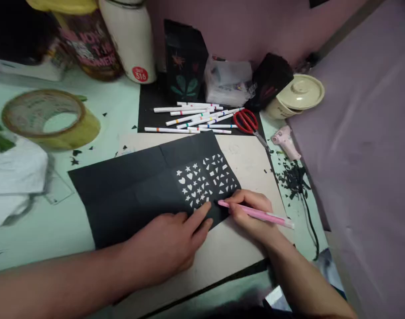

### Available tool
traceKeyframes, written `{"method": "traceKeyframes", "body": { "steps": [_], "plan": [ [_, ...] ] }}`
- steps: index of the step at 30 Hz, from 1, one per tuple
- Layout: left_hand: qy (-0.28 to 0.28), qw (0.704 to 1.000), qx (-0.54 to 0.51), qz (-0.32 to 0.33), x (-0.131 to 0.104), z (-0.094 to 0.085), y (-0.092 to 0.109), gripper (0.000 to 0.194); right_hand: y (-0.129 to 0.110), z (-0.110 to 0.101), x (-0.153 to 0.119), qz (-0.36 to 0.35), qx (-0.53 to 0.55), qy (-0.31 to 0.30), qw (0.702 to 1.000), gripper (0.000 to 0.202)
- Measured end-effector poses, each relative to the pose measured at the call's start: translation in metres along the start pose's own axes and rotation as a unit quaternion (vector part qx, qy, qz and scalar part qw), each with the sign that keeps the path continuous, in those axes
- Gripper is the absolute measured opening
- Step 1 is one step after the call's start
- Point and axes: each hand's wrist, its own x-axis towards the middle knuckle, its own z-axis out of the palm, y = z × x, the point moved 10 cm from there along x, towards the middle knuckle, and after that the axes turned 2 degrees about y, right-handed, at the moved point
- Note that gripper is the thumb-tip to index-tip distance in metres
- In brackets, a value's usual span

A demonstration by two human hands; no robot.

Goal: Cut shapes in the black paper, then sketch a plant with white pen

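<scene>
Just beyond the left hand (pixel 171 248), fingers flat and spread on the black paper (pixel 129 186), two grid panels already carry cut-out stars, hearts and triangles; the rest looks uncut. Right hand (pixel 247 212) pinches a pink craft knife (pixel 255 214) at the paper's near edge.

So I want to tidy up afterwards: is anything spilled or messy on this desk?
Yes. Black paper scraps lie in a loose pile on the right of the table, beside the pink tool, with stray bits near the tape roll. The markers lie loose.
</scene>
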Motion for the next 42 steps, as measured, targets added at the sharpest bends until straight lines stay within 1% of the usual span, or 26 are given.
{"method": "traceKeyframes", "body": {
  "steps": [7, 12, 15, 18, 21, 26, 30, 33, 35, 38, 42],
  "plan": [
    [0.020, 1.000, 0.005, 0.000, -0.002, -0.001, 0.003, 0.056, -0.003, -0.002, -0.002, -0.031, 0.007, 0.002, 0.999, 0.012],
    [0.035, 0.999, 0.010, 0.000, -0.002, -0.002, 0.003, 0.057, -0.012, 0.002, -0.003, -0.066, 0.024, -0.008, 0.997, 0.008],
    [0.038, 0.999, 0.005, -0.001, -0.002, -0.003, 0.002, 0.056, -0.015, 0.004, -0.003, -0.072, 0.026, -0.016, 0.997, 0.008],
    [0.038, 0.999, 0.004, -0.001, -0.002, -0.003, 0.002, 0.057, -0.011, 0.001, -0.002, -0.060, 0.016, -0.005, 0.998, 0.009],
    [0.037, 0.999, 0.005, 0.000, -0.004, -0.002, 0.003, 0.057, -0.006, -0.001, -0.002, -0.040, 0.012, 0.007, 0.999, 0.014],
    [0.030, 1.000, 0.009, -0.002, -0.004, -0.002, 0.003, 0.056, -0.002, 0.000, -0.002, -0.032, 0.026, 0.003, 0.999, 0.015],
    [0.036, 0.999, 0.020, -0.007, -0.002, -0.006, 0.002, 0.056, 0.006, -0.005, -0.006, -0.025, 0.075, 0.028, 0.996, 0.012],
    [0.050, 0.998, 0.028, -0.015, -0.002, -0.009, 0.000, 0.055, 0.010, -0.011, -0.010, -0.002, 0.117, 0.054, 0.992, 0.012],
    [0.061, 0.998, 0.032, -0.017, -0.002, -0.010, 0.000, 0.054, 0.009, -0.012, -0.013, 0.018, 0.108, 0.053, 0.993, 0.015],
    [0.079, 0.996, 0.036, -0.014, -0.003, -0.012, 0.000, 0.053, 0.002, -0.010, -0.016, 0.041, 0.072, 0.050, 0.995, 0.011],
    [0.100, 0.994, 0.035, -0.012, -0.004, -0.015, 0.000, 0.050, -0.001, -0.009, -0.017, 0.037, 0.046, 0.085, 0.995, 0.006]
  ]
}}
